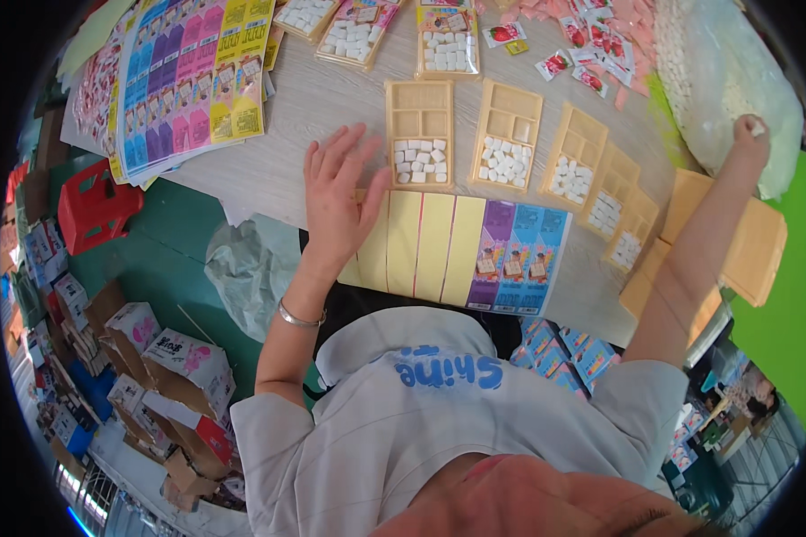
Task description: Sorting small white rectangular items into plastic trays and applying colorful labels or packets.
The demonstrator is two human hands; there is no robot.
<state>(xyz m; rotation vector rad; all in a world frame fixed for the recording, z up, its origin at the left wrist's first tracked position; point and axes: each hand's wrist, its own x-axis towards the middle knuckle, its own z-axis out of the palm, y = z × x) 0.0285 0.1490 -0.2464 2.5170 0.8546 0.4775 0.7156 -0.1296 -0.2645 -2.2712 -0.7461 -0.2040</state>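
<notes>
My left hand (338, 192) is open, its fingers spread above the table's near edge, beside the leftmost front tray. Below it lies a printed sheet of colourful strips (519, 251), with some pale yellow strips turned up. My right hand (750, 139) is closed at the mouth of a clear plastic bag (761, 67) and pinches a small white piece (758, 129). Several beige plastic trays (420, 95) stand in a curved row between my hands. Small white blocks (418, 161) fill their near compartments; the far compartments hold nothing.
Stacked printed sheets (192, 76) cover the table's left. Filled trays (448, 45) and small strawberry packets (604, 49) lie at the far side. Stacked beige trays (752, 242) are at right. A red stool (98, 206) and cardboard boxes (188, 358) stand on the left floor.
</notes>
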